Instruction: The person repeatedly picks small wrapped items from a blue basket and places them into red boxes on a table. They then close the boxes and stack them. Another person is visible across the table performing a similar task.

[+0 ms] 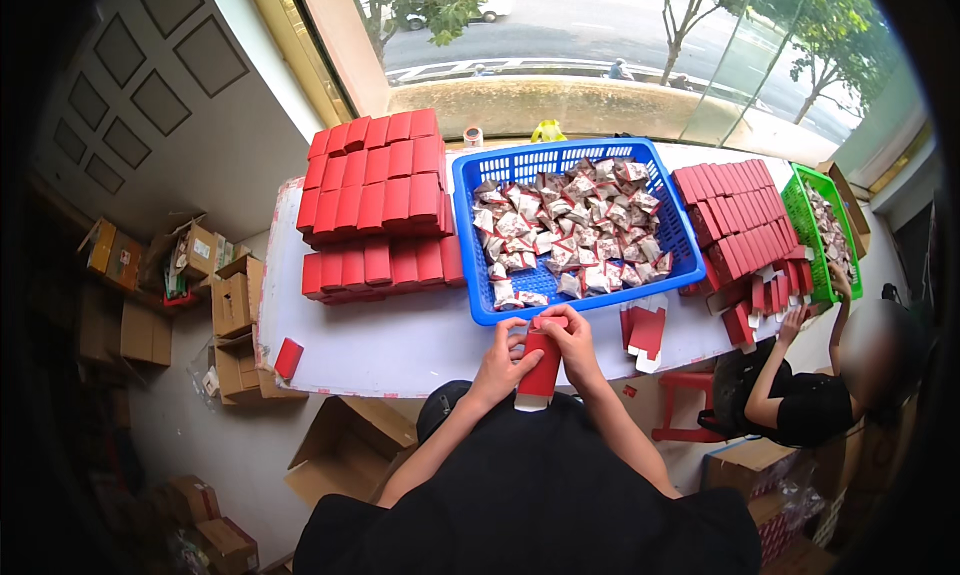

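Between my two hands is a small red cardboard box (538, 365), held upright in front of my chest, its white lower flap toward me. My left hand (501, 361) grips its left side. The fingers of my right hand (571, 342) pinch its top end. Just beyond stands a blue plastic basket (480, 305) holding many small printed sachets (577, 215). Left of the basket, red boxes (375, 200) are stacked in rows. Flat red cartons (645, 331) lie right of my hands, at the table's near edge.
A single red box (289, 358) sits at the table's (390, 342) left corner. More red boxes (739, 207) and a green basket (802, 200) of sachets are at right, where another person (810, 402) sits working. Cardboard cartons (352, 440) stand on the floor; a red stool (682, 406) is at right.
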Demonstrator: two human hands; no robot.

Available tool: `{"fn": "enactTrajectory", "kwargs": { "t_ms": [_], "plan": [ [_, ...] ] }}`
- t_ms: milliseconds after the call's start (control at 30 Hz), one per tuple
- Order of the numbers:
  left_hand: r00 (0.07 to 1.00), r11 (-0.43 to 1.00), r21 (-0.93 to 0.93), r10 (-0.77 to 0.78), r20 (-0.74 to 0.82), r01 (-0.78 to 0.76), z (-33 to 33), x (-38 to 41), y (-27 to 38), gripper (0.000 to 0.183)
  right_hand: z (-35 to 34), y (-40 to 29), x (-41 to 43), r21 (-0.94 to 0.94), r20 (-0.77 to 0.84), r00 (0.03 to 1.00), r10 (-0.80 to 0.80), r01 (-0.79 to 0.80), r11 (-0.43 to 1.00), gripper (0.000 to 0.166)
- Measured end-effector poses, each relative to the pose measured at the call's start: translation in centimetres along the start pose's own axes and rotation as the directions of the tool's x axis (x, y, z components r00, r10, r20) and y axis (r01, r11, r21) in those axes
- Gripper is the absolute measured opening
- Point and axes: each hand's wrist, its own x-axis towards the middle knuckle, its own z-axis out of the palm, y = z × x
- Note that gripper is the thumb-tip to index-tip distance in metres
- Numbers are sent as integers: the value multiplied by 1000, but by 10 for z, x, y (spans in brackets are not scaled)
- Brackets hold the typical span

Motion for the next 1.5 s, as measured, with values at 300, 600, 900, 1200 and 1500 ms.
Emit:
{"fn": "enactTrajectory", "kwargs": {
  "t_ms": [300, 600, 900, 1200, 1500],
  "plan": [
    [996, 991, 110, 78, -49, -72, 2, 0, 7, 50, 7, -1, 2, -34, 20, 1000, -19, 19, 999, 10],
    [998, 994, -98, 52, -23, -54, -2, 1, -5, 41, -11, 2, 6, -82, 300, 954, -23, 50, 995, 11],
    [991, 981, -179, 52, -122, -74, -10, 3, -32, 34, -11, -11, 3, -656, 369, 927, 66, 210, 725, 27],
    [952, 893, -372, 160, -259, -252, -20, 9, -15, 79, 9, 11, 32, 150, -272, 962, -32, 76, 986, 41],
    [723, 901, -321, -13, -691, -291, -38, 3, -26, 75, -9, 48, 84, -647, 312, 897, -312, 441, 622, 16]
  ]
}}
